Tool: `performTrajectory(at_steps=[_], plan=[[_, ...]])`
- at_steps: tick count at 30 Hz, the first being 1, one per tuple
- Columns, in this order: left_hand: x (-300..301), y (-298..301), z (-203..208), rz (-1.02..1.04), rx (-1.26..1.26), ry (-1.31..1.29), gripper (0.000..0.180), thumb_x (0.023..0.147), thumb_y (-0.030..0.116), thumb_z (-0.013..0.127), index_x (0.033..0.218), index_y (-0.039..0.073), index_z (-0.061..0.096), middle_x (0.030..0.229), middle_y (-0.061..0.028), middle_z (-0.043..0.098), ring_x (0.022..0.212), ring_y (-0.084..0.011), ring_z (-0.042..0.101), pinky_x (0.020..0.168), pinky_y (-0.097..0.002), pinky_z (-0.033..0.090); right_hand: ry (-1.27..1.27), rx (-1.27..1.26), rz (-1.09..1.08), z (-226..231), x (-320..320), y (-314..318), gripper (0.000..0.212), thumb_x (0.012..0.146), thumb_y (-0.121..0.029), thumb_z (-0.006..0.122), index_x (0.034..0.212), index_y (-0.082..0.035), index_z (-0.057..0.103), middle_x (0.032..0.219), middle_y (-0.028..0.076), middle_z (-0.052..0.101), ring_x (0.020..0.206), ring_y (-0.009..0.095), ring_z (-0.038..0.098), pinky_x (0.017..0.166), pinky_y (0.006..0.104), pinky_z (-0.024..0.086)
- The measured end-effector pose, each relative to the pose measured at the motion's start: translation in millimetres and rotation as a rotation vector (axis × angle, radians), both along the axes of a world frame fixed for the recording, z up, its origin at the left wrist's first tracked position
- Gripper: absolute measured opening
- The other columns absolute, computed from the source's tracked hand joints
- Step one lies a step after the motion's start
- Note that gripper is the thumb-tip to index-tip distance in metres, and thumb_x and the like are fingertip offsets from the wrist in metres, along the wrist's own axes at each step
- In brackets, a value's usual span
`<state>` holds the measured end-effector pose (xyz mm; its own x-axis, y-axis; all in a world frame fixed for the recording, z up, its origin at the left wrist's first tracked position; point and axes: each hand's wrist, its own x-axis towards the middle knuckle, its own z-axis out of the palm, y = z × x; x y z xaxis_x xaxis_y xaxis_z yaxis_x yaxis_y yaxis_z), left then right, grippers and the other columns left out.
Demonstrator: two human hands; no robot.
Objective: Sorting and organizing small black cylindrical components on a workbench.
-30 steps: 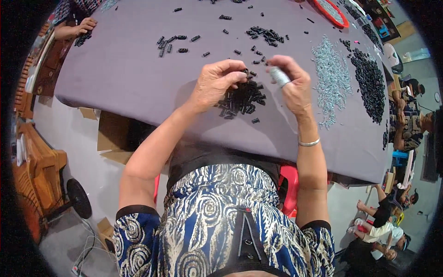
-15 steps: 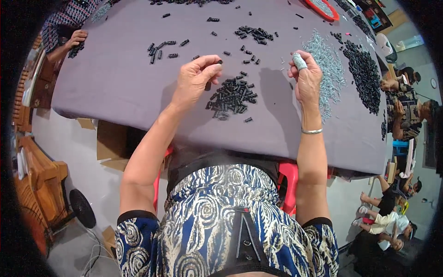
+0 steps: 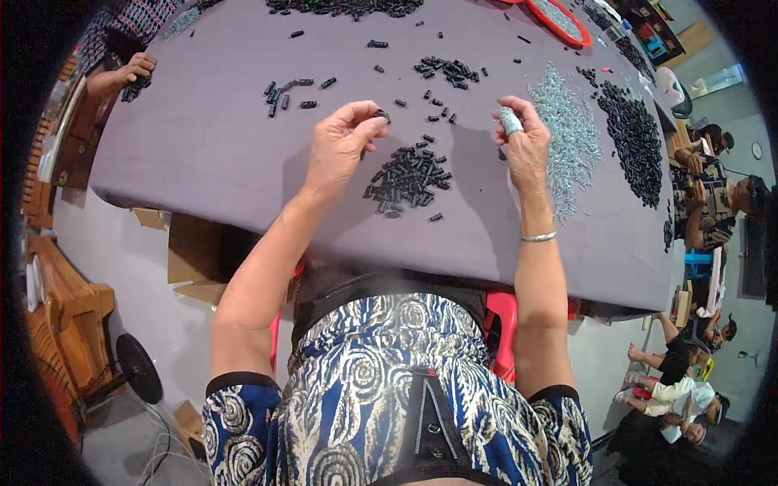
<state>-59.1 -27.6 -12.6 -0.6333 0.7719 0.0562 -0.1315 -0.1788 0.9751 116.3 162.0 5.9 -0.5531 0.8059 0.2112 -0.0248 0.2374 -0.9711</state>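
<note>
My left hand (image 3: 340,146) is raised above the grey-covered table with thumb and forefinger pinched on a small black cylindrical part (image 3: 382,116). Just right of it lies a loose pile of small black cylindrical parts (image 3: 408,180). My right hand (image 3: 525,142) is held up beside the heap of small pale silvery pieces (image 3: 567,134). A light grey wrapping (image 3: 510,121) covers one of its digits, and its fingers are curled together. Whatever those fingers hold is too small or hidden to name.
A big black heap (image 3: 630,146) lies at the right edge, with a smaller black cluster (image 3: 450,71) ahead. A red-rimmed tray (image 3: 579,38) of pale pieces stands far right. Another person's hand (image 3: 136,68) rests at the far left edge beside black parts.
My right hand has shifted left and slightly down, away from the pale heap. My left hand stays nearly in place, still pinching the black part. The whole view has shifted slightly.
</note>
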Motion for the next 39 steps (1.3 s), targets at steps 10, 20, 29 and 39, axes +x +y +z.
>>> performTrajectory(at_steps=[10,20,29,39], plan=[[-5,-3,-1,0.11,0.06,-0.099,0.018,0.087,0.01,0.062,0.104,0.003,0.061,0.087,-0.0007,0.062,0.075,-0.0068,0.058,0.06,-0.019,0.044,-0.11,0.218,-0.284,-12,25,44,0.014,0.089,-0.003,0.051,0.097,-0.005,0.062,0.078,0.0,0.059,0.059,0.002,0.047,0.05,0.0165,0.04],[-3,-3,-1,0.085,0.038,-0.035,0.019,0.087,0.011,0.062,0.104,0.002,0.061,0.088,-0.0013,0.063,0.076,-0.0072,0.058,0.06,-0.0192,0.045,-0.298,0.456,-0.275,-12,23,42,0.013,0.08,-0.005,0.06,0.093,-0.003,0.064,0.075,0.006,0.065,0.068,0.011,0.059,0.064,0.0262,0.047],[-3,-1,-2,0.078,-0.049,-0.05,0.018,0.085,0.013,0.063,0.101,0.004,0.063,0.079,0.0013,0.061,0.066,-0.0037,0.055,0.055,-0.0175,0.042,-0.269,0.487,-0.123,-9,9,16,0.016,0.078,-0.002,0.058,0.093,-0.002,0.063,0.08,0.008,0.065,0.07,0.014,0.06,0.065,0.0272,0.048],[0,-1,-8,0.031,0.006,0.032,0.019,0.086,0.013,0.062,0.103,0.004,0.063,0.085,0.0006,0.062,0.075,-0.0048,0.057,0.06,-0.0183,0.044,-0.279,0.788,0.048,-14,-19,-11,0.018,0.079,0.0,0.061,0.096,-0.002,0.061,0.081,0.008,0.058,0.07,0.017,0.057,0.062,0.0268,0.046]])
